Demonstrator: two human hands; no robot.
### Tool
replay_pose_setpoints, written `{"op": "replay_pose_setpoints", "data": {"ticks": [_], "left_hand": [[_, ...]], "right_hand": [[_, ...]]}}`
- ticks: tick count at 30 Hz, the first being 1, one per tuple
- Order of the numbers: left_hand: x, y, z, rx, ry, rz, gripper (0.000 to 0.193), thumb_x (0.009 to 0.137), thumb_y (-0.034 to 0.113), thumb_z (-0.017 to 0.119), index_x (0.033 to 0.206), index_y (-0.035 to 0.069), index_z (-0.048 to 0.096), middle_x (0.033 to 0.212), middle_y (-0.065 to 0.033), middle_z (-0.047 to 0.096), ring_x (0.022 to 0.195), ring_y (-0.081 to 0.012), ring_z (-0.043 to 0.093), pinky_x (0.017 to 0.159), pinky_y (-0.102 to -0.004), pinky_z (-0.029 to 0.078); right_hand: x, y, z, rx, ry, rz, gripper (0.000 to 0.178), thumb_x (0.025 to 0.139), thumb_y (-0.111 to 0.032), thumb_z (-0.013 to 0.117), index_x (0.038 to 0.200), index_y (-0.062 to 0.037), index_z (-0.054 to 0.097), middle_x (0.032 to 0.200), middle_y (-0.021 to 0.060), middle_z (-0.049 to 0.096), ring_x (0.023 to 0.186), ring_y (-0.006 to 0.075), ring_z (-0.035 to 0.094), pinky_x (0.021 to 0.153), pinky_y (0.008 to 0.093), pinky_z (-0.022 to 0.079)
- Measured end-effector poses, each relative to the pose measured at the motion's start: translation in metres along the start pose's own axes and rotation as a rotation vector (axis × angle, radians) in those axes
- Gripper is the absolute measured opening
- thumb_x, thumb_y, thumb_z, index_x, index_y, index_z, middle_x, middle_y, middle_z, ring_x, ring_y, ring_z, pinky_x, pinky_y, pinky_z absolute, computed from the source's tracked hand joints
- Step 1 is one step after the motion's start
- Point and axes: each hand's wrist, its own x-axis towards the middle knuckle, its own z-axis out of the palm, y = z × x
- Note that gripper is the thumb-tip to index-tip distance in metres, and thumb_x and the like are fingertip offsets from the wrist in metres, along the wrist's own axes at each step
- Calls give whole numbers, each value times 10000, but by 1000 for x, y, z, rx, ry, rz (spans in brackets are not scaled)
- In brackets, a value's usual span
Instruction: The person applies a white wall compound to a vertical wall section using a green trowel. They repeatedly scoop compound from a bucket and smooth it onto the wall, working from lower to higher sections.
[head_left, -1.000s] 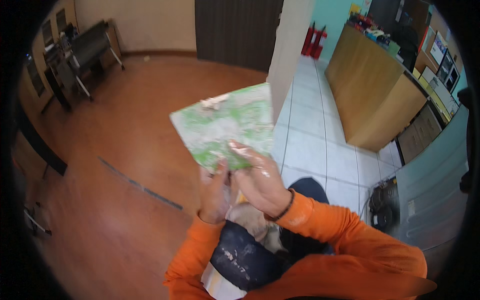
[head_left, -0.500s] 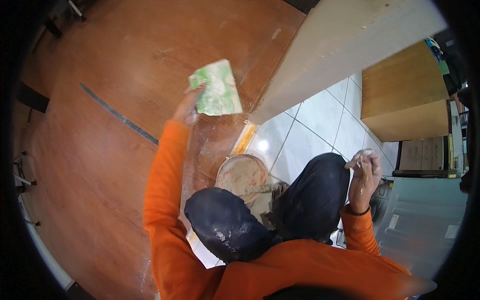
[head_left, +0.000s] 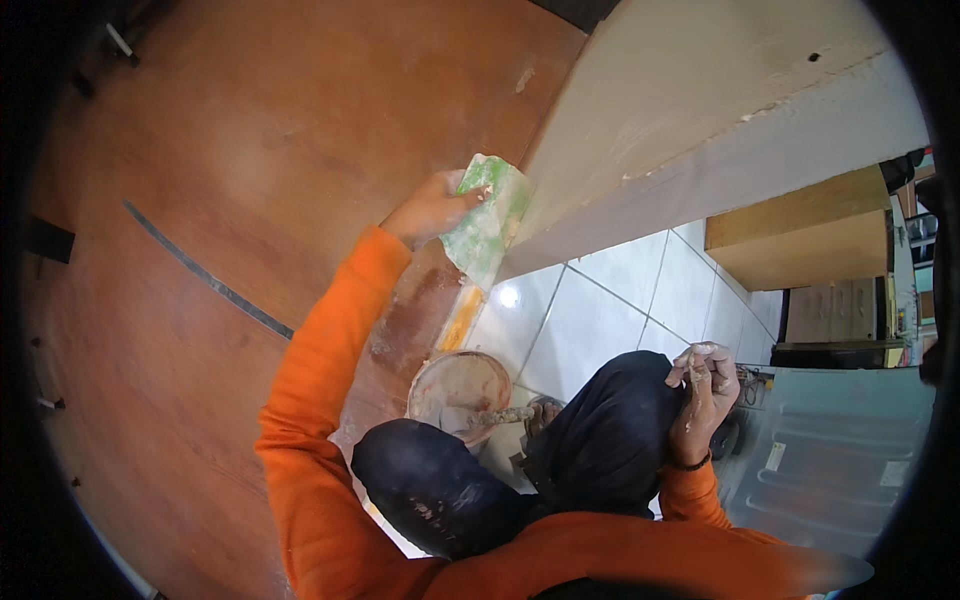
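My left hand (head_left: pixel 435 207) grips a thin green-and-white sheet (head_left: pixel 488 215) smeared with pale plaster. The sheet's right side is at the wall's (head_left: pixel 640 130) lower corner and seems to touch it. Beside my right knee, my right hand (head_left: pixel 705 395) is raised with its fingers curled together; white plaster coats them and no tool shows in it. A round tub (head_left: pixel 418 372) of pinkish-white paste stands on the floor in front of my knees. Across its rim lies a plaster-caked tool handle (head_left: pixel 503 415); the tool's other end is in the paste.
Reddish-brown flooring (head_left: pixel 250 130) spreads to the left, with a dark strip (head_left: pixel 205 275) on it. White tiles (head_left: pixel 600 310) lie right of the wall. Farther right are a wooden cabinet (head_left: pixel 800 240) and a pale translucent panel (head_left: pixel 820 450). Orange-yellow tape (head_left: pixel 460 318) runs along the floor joint.
My left hand has brought the sheet right and slightly down to the wall's corner, tilting it. The view has shifted a little. My right hand stays raised by the knee.
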Motion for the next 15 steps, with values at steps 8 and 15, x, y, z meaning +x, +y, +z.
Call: {"op": "replay_pose_setpoints", "data": {"ticks": [8,15], "left_hand": [[-56,137,22,-124,60,184,299,1042,193,626,1262,-7,656,1136,-72,735,1005,-134,704,876,-297,573],[-99,282,55,-13,104,263,314,1022,185,653,1256,-23,629,1142,-94,733,999,-160,734,869,-313,613]], "right_hand": [[-4,8,6,142,-26,38,114,1043,-96,622,1061,14,645,851,95,687,674,134,618,634,271,509],[-2,12,9,340,-65,58,119,1038,-99,631,1056,18,645,837,86,674,678,132,619,637,262,512]]}}
